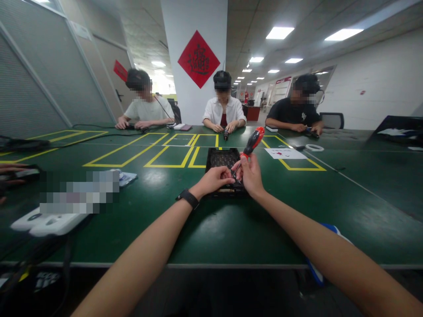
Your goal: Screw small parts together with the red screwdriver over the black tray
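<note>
Screwdriver (254,141) (tilted) is gripped by right fingers (248,165) over the black case (220,159); whether left fingers (225,175) hold anything is unclear.

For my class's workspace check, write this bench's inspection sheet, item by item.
Surface: green table, marked with yellow tape.
Job's things: red-and-black screwdriver, tilted, handle uppermost, at an open black case.
Clutter: white ring and printed sheet, right of the case; partly pixelated white object, left.
Hands: right hand holds the screwdriver; left hand at the case, fingers near the screwdriver, contact unclear.
Cables: dark cables, left.
Surroundings: three people seated opposite; red diamond sign on a pillar.
</note>
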A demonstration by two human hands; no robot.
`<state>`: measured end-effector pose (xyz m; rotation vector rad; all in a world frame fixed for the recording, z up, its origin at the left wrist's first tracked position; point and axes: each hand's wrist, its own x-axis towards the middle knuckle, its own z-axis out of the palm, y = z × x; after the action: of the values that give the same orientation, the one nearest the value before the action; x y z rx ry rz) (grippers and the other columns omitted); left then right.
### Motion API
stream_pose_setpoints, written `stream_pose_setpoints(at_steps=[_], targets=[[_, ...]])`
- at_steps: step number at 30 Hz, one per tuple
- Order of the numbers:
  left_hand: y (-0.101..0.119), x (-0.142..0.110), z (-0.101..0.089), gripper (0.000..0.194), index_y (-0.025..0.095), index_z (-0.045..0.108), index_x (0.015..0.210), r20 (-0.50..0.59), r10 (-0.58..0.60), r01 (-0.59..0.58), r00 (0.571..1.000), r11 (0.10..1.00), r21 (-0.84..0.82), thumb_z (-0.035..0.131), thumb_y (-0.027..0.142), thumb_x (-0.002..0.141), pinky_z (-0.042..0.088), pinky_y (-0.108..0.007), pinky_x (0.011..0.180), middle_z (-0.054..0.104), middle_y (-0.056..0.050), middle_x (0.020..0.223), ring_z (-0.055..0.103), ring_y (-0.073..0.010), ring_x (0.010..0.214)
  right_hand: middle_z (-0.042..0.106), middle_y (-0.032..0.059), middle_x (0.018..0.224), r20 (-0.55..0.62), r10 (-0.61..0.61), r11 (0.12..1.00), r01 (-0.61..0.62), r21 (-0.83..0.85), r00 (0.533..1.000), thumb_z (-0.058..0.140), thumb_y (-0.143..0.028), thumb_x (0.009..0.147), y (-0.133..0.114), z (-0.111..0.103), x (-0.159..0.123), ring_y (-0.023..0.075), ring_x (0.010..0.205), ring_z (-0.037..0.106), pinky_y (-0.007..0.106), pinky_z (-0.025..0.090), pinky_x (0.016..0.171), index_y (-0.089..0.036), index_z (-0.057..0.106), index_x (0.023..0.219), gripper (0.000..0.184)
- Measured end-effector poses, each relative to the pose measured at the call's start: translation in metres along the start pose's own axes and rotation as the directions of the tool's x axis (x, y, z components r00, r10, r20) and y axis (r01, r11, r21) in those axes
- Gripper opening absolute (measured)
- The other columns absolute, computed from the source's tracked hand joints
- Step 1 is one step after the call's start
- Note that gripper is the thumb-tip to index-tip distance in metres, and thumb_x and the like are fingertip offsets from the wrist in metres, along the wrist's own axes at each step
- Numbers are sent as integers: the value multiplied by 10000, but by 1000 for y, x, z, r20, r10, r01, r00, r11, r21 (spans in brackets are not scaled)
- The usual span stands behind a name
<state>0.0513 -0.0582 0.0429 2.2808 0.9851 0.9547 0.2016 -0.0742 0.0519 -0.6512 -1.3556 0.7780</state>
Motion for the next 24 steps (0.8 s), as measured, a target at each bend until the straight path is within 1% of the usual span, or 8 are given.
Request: stream_pose_setpoints(at_steps=[3, 5, 11, 13, 15, 17, 20, 24], targets=[[0, -1, 0, 300, 128, 586, 735, 21, -13, 13, 1000, 1000, -16, 616, 426, 721, 393, -210, 580, 593, -7, 675, 500, -95, 599, 575, -63, 619, 0, 9, 1000, -9, 6, 1000, 446, -512, 817, -1, 1, -1, 35, 350, 423, 144, 318, 338, -215, 422, 1011, 355], [0, -1, -1, 279, 123, 592, 738, 21, -9, 10, 1000, 1000, -25, 607, 401, 734, 402, -210, 587, 603, -14, 678, 514, -98, 606, 573, -65, 616, 7, 19, 1000, -19, 20, 1000, 443, -513, 819, -2, 0, -1, 35, 353, 420, 143, 320, 341, -216, 423, 1024, 361], [-2, -1, -2, 247, 114, 633, 834, 68, 61, -56, 996, 995, -84, 514, 330, 814, 425, -227, 669, 653, -47, 782, 571, -123, 709, 584, -49, 643, 48, 53, 996, -56, 67, 997, 382, -507, 848, -2, -1, 0, 38, 362, 424, 152, 329, 351, -213, 432, 1086, 381], [0, -1, -1, 243, 124, 631, 841, 41, 76, -73, 996, 995, -73, 503, 330, 820, 419, -224, 674, 645, -37, 781, 558, -115, 702, 586, -47, 650, 53, 45, 997, -49, 63, 998, 389, -493, 851, -1, -1, 0, 38, 364, 427, 152, 328, 351, -213, 427, 1094, 372], [1, -2, -1, 232, 132, 619, 829, -8, 61, -61, 998, 997, -40, 543, 348, 793, 409, -216, 644, 622, -21, 751, 530, -105, 665, 587, -48, 650, 55, 33, 998, -36, 50, 998, 397, -484, 852, 1, 0, 0, 39, 365, 430, 151, 326, 350, -214, 422, 1091, 362], [2, -2, 0, 249, 133, 604, 794, -29, 27, -27, 999, 1000, -15, 597, 378, 746, 394, -209, 601, 597, -6, 709, 503, -98, 623, 587, -52, 646, 50, 22, 999, -23, 34, 998, 401, -483, 850, 1, 0, -1, 38, 364, 429, 148, 323, 349, -214, 421, 1080, 354], [1, -1, 0, 267, 129, 596, 752, -4, -5, 5, 1000, 1000, -1, 620, 393, 722, 389, -208, 585, 590, -1, 678, 497, -97, 604, 585, -58, 643, 44, 11, 1000, -12, 18, 999, 415, -481, 845, 1, 0, -2, 34, 360, 424, 142, 318, 347, -216, 416, 1076, 353], [-1, -1, 0, 213, 127, 627, 792, 24, 22, -22, 999, 1000, -4, 583, 333, 762, 418, -218, 654, 636, -18, 733, 550, -113, 667, 586, -55, 661, 69, 29, 999, -31, 33, 997, 408, -481, 847, 0, -1, -1, 34, 365, 427, 144, 324, 349, -221, 412, 1096, 360]])
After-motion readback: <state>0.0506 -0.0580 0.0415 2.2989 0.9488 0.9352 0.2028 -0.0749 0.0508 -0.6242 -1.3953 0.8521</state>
